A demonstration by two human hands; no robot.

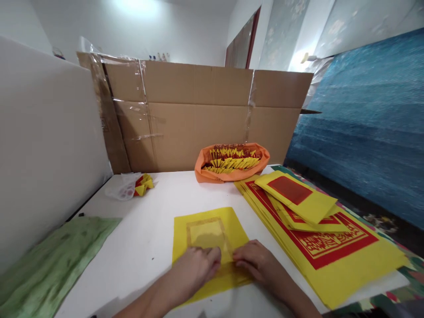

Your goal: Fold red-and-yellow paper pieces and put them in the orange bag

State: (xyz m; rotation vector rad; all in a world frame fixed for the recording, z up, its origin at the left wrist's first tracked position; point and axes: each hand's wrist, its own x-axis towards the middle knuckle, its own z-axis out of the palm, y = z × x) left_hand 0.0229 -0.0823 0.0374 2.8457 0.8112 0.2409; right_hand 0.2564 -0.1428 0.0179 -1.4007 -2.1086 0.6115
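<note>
Both my hands bear on the sheet: my left hand [200, 263] is curled with its knuckles up, and my right hand [255, 260] sets its bent fingertips near the right edge. I cannot tell whether either one pinches the paper. The yellow sheet [205, 236] lies flat on the white table [149, 238]; its far edge points away from me, slightly higher at the right. It is nearly square, so no long axis is certain. Most of its visible area extends beyond my hands. Clear tabletop adjoins its left and far edges. Right clearance is narrower, limited by the stacked printed papers [308, 238]; the orange bag [199, 170] stands well beyond.
</note>
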